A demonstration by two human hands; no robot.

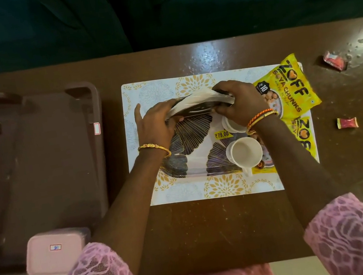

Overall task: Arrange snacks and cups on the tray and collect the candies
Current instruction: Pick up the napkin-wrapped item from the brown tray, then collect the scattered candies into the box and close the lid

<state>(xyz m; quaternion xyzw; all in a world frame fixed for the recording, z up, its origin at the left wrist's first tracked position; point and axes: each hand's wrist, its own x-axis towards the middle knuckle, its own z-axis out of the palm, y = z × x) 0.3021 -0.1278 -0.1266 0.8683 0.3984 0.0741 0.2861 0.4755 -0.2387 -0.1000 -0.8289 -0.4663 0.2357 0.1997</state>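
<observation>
Both hands (156,120) (239,102) grip the tray's (191,145) tilted far rim between them

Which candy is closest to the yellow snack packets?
The red candy lying alone on the table, just right of the lower yellow packet. The other candies lie farther off, near the table's right edge.

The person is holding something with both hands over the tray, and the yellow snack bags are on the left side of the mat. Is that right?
Not quite. The head view shows the yellow snack bags on the right side of the mat, not the left. The rest holds: the left hand and right hand both grip something over the tray.
</observation>
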